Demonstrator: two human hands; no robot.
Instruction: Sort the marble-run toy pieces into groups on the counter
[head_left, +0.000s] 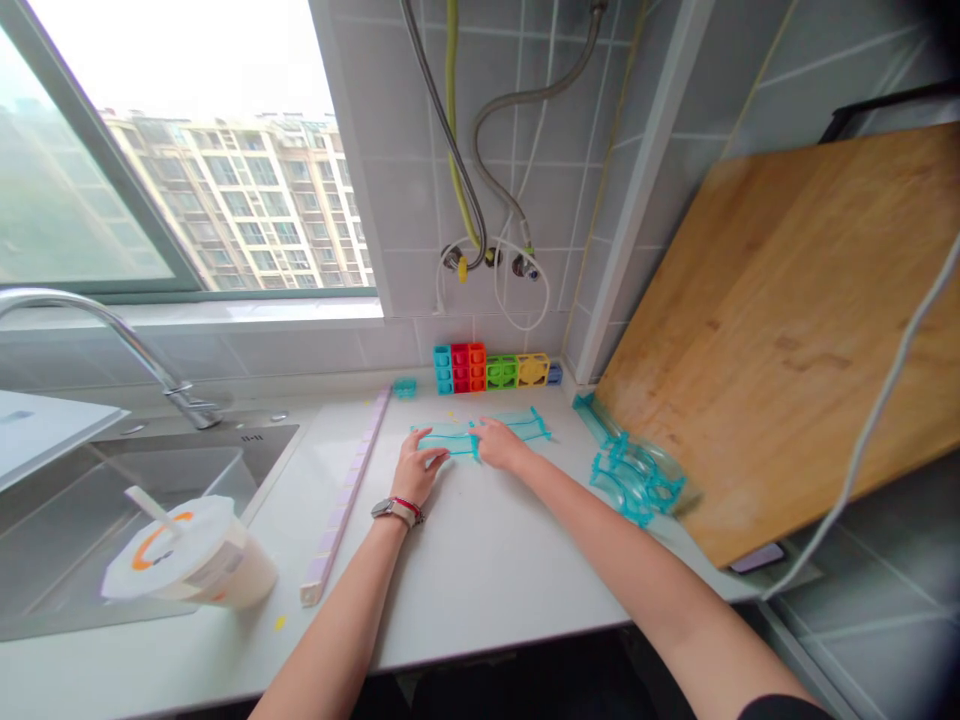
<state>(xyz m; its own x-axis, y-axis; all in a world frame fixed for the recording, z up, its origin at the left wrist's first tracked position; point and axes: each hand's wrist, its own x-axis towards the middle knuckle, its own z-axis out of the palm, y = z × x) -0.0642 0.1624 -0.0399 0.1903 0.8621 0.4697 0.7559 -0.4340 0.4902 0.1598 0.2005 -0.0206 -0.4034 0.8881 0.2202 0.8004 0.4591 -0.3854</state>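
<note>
On the white board [465, 560] lie two clear turquoise track pieces end to end. My left hand [417, 468] rests its fingers on the left track piece [442, 439]. My right hand [501, 444] presses down where the two meet, with the right track piece [525, 425] stretching away from it. Both hands have their fingers curled onto the pieces. A watch and a red band sit on my left wrist.
Coloured blocks [491, 368] line the back wall, and a small turquoise piece [405, 387] lies left of them. A heap of curved turquoise tracks [630, 470] lies right. A wooden cutting board [795, 330] leans there. A lidded cup [191, 560], sink [150, 500], tap and a pale strip [346, 497] are left.
</note>
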